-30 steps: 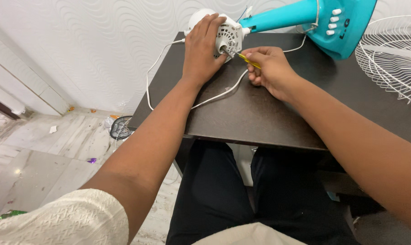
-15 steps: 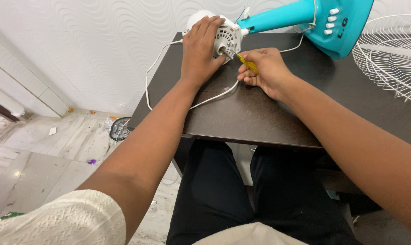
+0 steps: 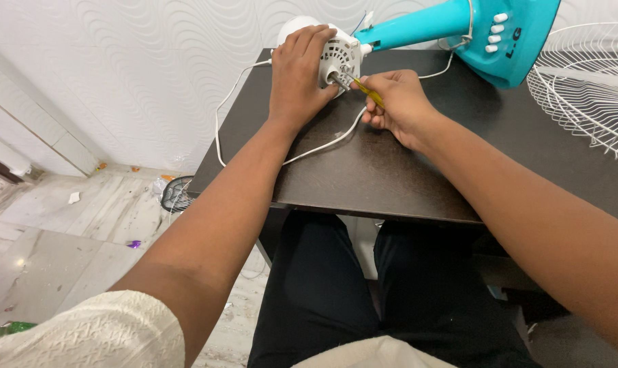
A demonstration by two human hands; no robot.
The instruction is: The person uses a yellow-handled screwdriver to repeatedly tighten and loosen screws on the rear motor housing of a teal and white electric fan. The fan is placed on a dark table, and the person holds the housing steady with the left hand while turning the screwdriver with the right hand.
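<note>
A thin white power cord is seen looping off the left edge of the dark brown wooden table. The round white plastic fan motor housing, lying at the table's far edge, is gripped from above by the left hand, fingers curled over it. Just beside it, a yellow-handled screwdriver is held closed in the right hand, its tip set against the motor's front. Further right, the turquoise fan stand is laid flat, with a white wire fan guard beyond.
</note>
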